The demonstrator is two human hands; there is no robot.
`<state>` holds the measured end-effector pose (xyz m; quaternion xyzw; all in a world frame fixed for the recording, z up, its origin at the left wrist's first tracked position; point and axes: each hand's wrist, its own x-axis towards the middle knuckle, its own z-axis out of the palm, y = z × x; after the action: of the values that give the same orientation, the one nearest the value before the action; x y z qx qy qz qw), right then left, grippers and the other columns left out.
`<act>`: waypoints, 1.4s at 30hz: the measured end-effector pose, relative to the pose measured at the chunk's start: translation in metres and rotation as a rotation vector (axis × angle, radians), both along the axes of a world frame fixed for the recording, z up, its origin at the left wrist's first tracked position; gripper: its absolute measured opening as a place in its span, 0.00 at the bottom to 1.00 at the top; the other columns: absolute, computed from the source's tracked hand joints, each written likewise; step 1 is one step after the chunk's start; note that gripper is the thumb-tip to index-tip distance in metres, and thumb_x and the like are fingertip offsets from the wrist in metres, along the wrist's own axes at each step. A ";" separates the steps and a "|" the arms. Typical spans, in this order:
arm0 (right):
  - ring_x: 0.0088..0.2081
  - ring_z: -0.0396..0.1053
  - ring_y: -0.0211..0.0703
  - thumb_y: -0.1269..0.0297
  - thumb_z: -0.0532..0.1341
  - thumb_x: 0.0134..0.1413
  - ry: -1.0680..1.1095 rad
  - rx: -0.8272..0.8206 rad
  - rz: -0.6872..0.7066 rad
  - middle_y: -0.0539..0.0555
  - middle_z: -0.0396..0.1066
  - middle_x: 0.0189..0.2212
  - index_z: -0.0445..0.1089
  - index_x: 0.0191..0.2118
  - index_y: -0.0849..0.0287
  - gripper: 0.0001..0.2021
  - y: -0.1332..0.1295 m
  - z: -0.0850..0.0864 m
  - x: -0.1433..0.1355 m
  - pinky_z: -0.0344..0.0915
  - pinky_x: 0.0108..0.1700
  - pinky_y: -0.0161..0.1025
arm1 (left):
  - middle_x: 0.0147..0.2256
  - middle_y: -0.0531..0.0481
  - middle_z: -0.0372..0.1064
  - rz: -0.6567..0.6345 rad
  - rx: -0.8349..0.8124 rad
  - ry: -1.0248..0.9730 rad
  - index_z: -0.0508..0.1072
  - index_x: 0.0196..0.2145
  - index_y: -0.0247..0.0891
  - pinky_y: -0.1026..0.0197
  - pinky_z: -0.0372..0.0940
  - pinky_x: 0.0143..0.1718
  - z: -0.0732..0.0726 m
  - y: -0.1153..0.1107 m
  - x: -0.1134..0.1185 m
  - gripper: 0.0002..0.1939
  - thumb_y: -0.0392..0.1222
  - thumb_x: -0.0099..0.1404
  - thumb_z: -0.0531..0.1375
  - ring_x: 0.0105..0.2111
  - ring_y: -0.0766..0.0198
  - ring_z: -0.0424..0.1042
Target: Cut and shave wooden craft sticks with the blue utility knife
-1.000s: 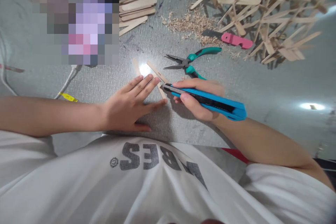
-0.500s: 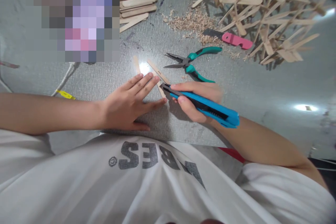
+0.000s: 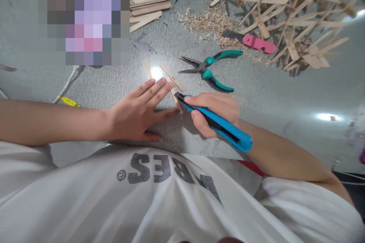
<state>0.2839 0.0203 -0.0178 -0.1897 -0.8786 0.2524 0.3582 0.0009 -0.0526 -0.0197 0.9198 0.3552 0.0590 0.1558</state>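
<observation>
My left hand [image 3: 139, 112] lies flat on the grey floor mat [image 3: 176, 136], fingers spread, pressing down a thin wooden stick [image 3: 174, 97] that shows between my fingertips. My right hand [image 3: 216, 112] grips a blue utility knife [image 3: 219, 125], its tip resting on that stick right by my left index finger. Two more sticks [image 3: 171, 76] lie just beyond my fingers, next to a bright glare spot.
Green-handled pliers [image 3: 212, 68] lie just beyond my right hand. A pink-handled cutter [image 3: 255, 42] and wood shavings [image 3: 209, 22] sit farther back. A stack of flat sticks [image 3: 149, 2] is at top centre, a glued stick structure [image 3: 288, 11] top right. A white cable [image 3: 68, 85] runs at left.
My right hand has swung the knife's rear end down and toward me, so the knife stands steeper. The tip stays on the stick. My left hand has not moved.
</observation>
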 end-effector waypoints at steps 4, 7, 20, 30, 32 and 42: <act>0.29 0.80 0.38 0.70 0.63 0.66 -0.005 0.006 -0.002 0.51 0.84 0.36 0.76 0.56 0.55 0.15 -0.001 -0.001 0.000 0.80 0.34 0.33 | 0.85 0.32 0.40 0.005 0.006 -0.017 0.61 0.81 0.48 0.32 0.48 0.84 0.000 -0.001 0.000 0.56 0.74 0.66 0.71 0.83 0.27 0.48; 0.28 0.80 0.39 0.68 0.62 0.66 0.004 0.001 -0.021 0.50 0.84 0.35 0.76 0.57 0.53 0.16 -0.001 -0.001 0.000 0.80 0.32 0.35 | 0.85 0.32 0.40 0.009 0.011 -0.032 0.62 0.80 0.47 0.32 0.49 0.84 -0.001 -0.001 0.000 0.55 0.74 0.67 0.71 0.83 0.28 0.49; 0.28 0.80 0.38 0.68 0.62 0.67 -0.002 -0.010 -0.014 0.50 0.85 0.35 0.76 0.57 0.53 0.16 -0.001 -0.001 0.001 0.80 0.33 0.34 | 0.85 0.32 0.41 0.009 -0.004 -0.039 0.61 0.81 0.47 0.32 0.49 0.84 0.000 -0.001 0.001 0.54 0.73 0.68 0.71 0.83 0.28 0.48; 0.29 0.81 0.41 0.70 0.62 0.67 -0.007 -0.018 0.004 0.52 0.85 0.36 0.76 0.59 0.53 0.18 -0.001 0.000 -0.001 0.81 0.34 0.36 | 0.85 0.31 0.39 0.009 -0.007 -0.019 0.62 0.81 0.47 0.31 0.48 0.84 -0.001 -0.001 0.000 0.54 0.75 0.68 0.69 0.84 0.27 0.48; 0.29 0.81 0.42 0.70 0.62 0.67 -0.001 -0.020 0.006 0.53 0.85 0.36 0.76 0.59 0.53 0.17 -0.001 0.000 -0.001 0.81 0.33 0.37 | 0.85 0.33 0.39 0.012 -0.011 -0.015 0.61 0.81 0.48 0.32 0.47 0.84 -0.001 -0.002 0.000 0.54 0.75 0.68 0.69 0.84 0.27 0.47; 0.26 0.78 0.39 0.69 0.63 0.66 0.028 -0.038 0.002 0.49 0.82 0.33 0.77 0.55 0.52 0.14 0.003 -0.002 -0.003 0.77 0.31 0.36 | 0.85 0.35 0.40 0.006 -0.027 -0.024 0.63 0.81 0.48 0.34 0.46 0.85 0.003 0.000 0.000 0.53 0.73 0.68 0.70 0.84 0.29 0.48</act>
<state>0.2810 0.0230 -0.0199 -0.1922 -0.8686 0.2721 0.3668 0.0014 -0.0529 -0.0166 0.9157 0.3571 0.0656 0.1723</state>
